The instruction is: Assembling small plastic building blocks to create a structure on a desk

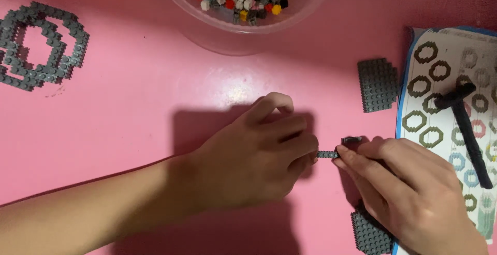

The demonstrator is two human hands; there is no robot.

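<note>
A thin grey strip of small building blocks point(327, 154) is held between both hands just above the pink table point(129, 131). My left hand point(253, 156) pinches its left end with curled fingers. My right hand point(409, 188) grips its right end, where a small dark grey block point(352, 140) stands up beside the fingertips. How far the strip runs under either hand is hidden.
A clear bowl point(243, 25) of mixed coloured blocks stands at the top centre. Grey ring-shaped block builds point(41, 45) lie at the far left. Two grey studded plates point(378, 84) point(370, 234) lie beside an instruction sheet point(445, 105) carrying a black tool point(468, 131).
</note>
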